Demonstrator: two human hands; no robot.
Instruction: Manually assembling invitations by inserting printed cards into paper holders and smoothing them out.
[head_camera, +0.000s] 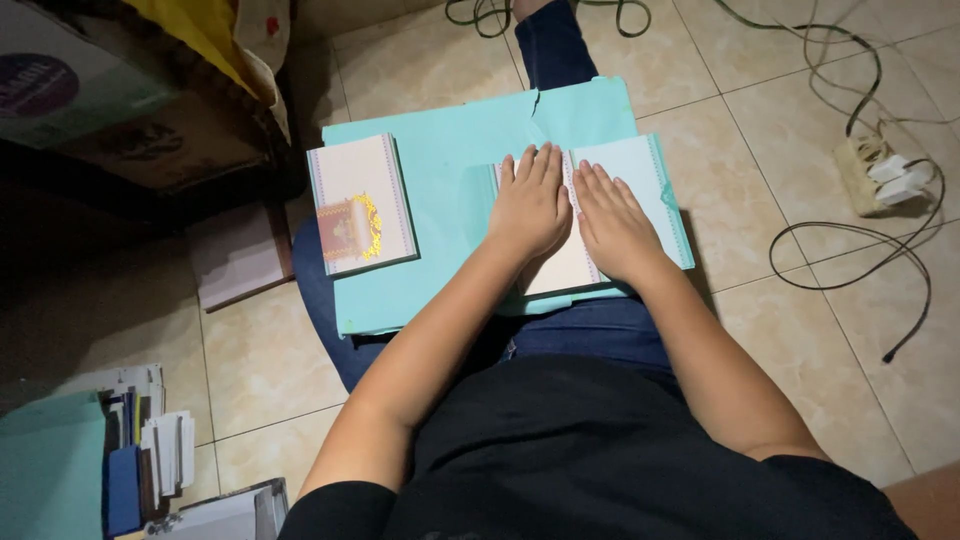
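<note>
I sit on the floor with a large teal sheet (440, 160) spread over my lap. My left hand (528, 205) and my right hand (612, 222) lie flat side by side, fingers together, pressing on an open folded card (640, 170) with a pale teal inside and a patterned edge. The hands hide most of the card's left half. To the left on the same sheet lies a stack of closed cream cards (360, 203) with a gold and red ornament on the cover.
A white power strip (880, 170) with plugs and black cables (850, 260) lies on the tiled floor at the right. A brownish booklet (238, 255) lies at the left. Stacks of paper and envelopes (140, 450) stand at the lower left, boxes (110, 100) at the upper left.
</note>
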